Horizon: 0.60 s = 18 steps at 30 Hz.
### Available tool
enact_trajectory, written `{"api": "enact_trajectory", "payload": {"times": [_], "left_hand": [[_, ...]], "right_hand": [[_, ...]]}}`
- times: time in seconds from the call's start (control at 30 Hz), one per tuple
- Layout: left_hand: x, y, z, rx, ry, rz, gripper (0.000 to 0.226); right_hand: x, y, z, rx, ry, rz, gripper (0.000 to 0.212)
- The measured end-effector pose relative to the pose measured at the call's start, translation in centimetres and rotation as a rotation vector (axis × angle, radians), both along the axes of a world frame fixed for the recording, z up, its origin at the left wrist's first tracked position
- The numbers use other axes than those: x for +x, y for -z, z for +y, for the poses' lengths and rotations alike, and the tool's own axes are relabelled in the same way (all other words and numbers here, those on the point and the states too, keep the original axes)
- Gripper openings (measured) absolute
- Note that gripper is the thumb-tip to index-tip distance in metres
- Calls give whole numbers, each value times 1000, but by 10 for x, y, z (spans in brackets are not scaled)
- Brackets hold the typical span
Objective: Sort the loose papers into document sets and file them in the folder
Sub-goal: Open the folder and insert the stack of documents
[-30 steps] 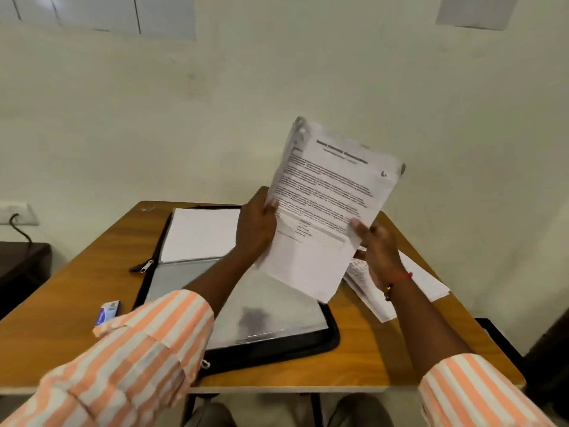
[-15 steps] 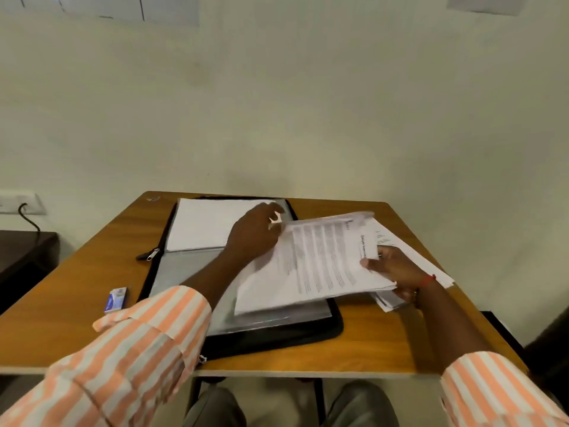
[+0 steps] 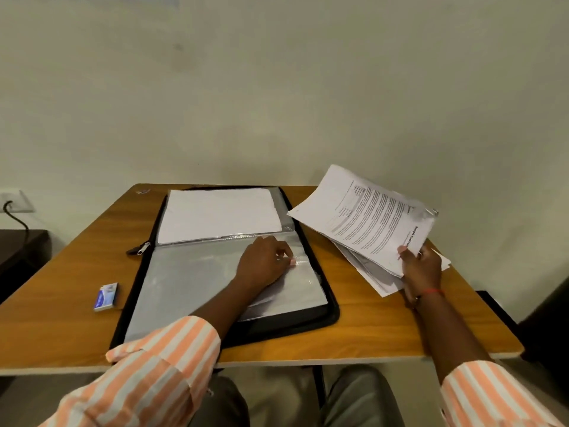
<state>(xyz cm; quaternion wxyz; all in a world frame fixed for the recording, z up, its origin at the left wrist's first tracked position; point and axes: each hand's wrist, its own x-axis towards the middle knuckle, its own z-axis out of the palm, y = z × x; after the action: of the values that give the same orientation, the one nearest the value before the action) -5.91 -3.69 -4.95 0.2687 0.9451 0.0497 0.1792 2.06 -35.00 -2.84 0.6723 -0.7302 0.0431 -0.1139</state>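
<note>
Where the folder sits: black zip folder point(image 3: 333, 312) lies open and flat on the middle of the wooden table point(image 3: 369, 337), with its zip pull point(image 3: 142, 248) hanging off the left edge.
Folder far half: white sheet point(image 3: 218, 214) lies in it, blank side up.
Folder near half: clear sleeve point(image 3: 191, 282), glossy; contents too faint to tell.
Left hand point(image 3: 264, 264): rests on the clear sleeve near its right edge, fingers curled and tips on the plastic. Cannot tell whether it pinches the sleeve or only touches it.
Right hand point(image 3: 421, 271): grips a fanned stack of papers point(image 3: 369, 220) by the near corner, thumb on top. The stack is tilted up, over the table's right side, just beside the folder's right edge.
Papers, detail: top sheet has printed text, too small to read. The lower sheets sag toward the table.
Small box point(image 3: 106, 296): blue and white, on the table left of the folder, apart from it.
Sleeves: orange and white stripes on both arms.
Right wrist: red thread point(image 3: 432, 291).
Wall socket point(image 3: 15, 201): far left, with a black cable plugged in.
</note>
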Motion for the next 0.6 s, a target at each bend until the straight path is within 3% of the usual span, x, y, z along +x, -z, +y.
{"api": "enact_trajectory", "payload": {"times": [0.33,0.6], "left_hand": [[-5,-9,9,-601,-124,-65,10],[-7,-10,7,-643,-141,-101,12]], "right_hand": [[6,12,-20,-34,55,-19,21],[-5,-2,-60,-59,-76,49,27]]}}
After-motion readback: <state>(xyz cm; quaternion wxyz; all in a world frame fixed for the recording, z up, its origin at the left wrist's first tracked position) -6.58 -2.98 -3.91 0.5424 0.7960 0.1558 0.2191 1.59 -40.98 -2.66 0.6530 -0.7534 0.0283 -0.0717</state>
